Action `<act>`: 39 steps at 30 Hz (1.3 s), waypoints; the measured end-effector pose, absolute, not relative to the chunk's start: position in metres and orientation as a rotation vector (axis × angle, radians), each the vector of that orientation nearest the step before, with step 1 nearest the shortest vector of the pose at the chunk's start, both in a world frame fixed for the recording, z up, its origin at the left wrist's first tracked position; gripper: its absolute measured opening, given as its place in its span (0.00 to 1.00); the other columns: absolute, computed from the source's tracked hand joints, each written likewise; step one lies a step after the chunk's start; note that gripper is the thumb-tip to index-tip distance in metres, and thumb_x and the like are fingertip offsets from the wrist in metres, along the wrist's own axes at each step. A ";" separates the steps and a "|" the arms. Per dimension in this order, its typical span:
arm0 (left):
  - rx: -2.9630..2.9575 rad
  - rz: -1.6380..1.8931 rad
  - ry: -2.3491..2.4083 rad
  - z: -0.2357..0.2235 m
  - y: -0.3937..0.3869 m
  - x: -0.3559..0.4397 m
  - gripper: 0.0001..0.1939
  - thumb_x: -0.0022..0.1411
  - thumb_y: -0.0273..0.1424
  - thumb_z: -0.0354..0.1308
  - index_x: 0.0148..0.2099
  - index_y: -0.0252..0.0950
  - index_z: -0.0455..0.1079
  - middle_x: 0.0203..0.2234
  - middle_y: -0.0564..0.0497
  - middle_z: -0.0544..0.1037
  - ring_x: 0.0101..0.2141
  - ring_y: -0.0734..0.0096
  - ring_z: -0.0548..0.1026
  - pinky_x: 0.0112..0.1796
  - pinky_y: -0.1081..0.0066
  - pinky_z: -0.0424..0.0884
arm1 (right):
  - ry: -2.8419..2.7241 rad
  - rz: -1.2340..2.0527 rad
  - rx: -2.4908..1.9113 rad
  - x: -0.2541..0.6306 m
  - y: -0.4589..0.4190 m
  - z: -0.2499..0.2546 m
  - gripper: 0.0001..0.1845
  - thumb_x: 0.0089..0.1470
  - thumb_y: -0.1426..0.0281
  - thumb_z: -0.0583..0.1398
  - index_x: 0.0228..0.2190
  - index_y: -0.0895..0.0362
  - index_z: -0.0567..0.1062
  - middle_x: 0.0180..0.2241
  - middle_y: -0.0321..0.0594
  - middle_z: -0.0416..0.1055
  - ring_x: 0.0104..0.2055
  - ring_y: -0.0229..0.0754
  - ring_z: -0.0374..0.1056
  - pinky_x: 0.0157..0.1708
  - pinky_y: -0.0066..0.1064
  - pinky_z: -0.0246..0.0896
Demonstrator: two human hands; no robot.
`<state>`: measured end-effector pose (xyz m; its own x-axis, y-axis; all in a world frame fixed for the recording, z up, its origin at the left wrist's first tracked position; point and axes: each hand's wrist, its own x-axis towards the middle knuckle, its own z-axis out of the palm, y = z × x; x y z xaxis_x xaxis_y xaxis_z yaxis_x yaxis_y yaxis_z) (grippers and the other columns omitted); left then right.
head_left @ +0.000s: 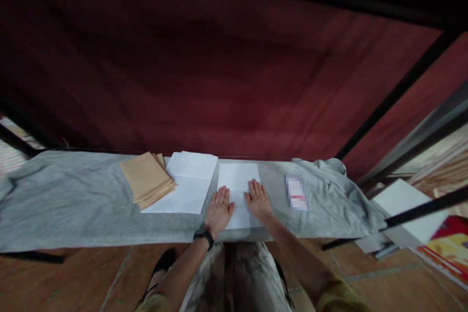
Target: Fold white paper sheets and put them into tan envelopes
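Observation:
A sheet of white paper with a faint crease across it lies in front of me on the grey cloth. My left hand rests flat on its left edge, fingers stretched forward. On the right edge my right hand also lies flat, its fingers extended. To the left is more white paper, several sheets by the look of the edges, also creased. A small stack of brown envelopes overlaps that paper's left side. Right of my right hand lies a small blurred-out item, its kind not visible.
Grey cloth covers the narrow table, bunched at its right end. Behind it hangs a dark red cloth. Black metal bars frame the sides. A white box stands at the lower right, above the tiled floor.

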<state>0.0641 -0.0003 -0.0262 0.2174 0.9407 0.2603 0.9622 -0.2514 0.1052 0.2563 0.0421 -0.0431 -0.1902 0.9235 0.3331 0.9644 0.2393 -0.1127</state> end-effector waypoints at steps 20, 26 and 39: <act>-2.321 -0.473 -1.999 -0.017 -0.023 0.086 0.26 0.73 0.33 0.40 0.68 0.30 0.59 0.67 0.40 0.63 0.68 0.62 0.58 0.66 0.56 0.55 | -2.303 0.056 -1.542 0.234 -0.010 -0.047 0.29 0.71 0.64 0.41 0.66 0.63 0.60 0.68 0.49 0.55 0.71 0.47 0.51 0.68 0.46 0.46; -2.288 -0.451 -1.974 -0.029 -0.047 0.097 0.27 0.74 0.40 0.41 0.69 0.34 0.58 0.69 0.42 0.60 0.68 0.60 0.56 0.67 0.55 0.53 | -2.270 -0.042 -1.619 0.273 -0.027 -0.051 0.30 0.70 0.62 0.44 0.67 0.63 0.59 0.68 0.54 0.54 0.70 0.51 0.52 0.67 0.49 0.45; -2.235 -0.311 -2.050 -0.022 -0.053 0.103 0.31 0.74 0.43 0.41 0.70 0.30 0.57 0.69 0.39 0.57 0.69 0.55 0.55 0.67 0.54 0.49 | -2.236 -0.094 -1.646 0.309 -0.034 -0.048 0.33 0.70 0.62 0.40 0.67 0.66 0.58 0.66 0.56 0.60 0.68 0.54 0.55 0.66 0.51 0.45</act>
<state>0.1027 -0.0526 -0.0217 0.0766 0.9744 0.2114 0.9933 -0.0931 0.0690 0.3086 -0.0342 -0.0481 -0.2552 0.9106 0.3250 0.9347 0.3184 -0.1583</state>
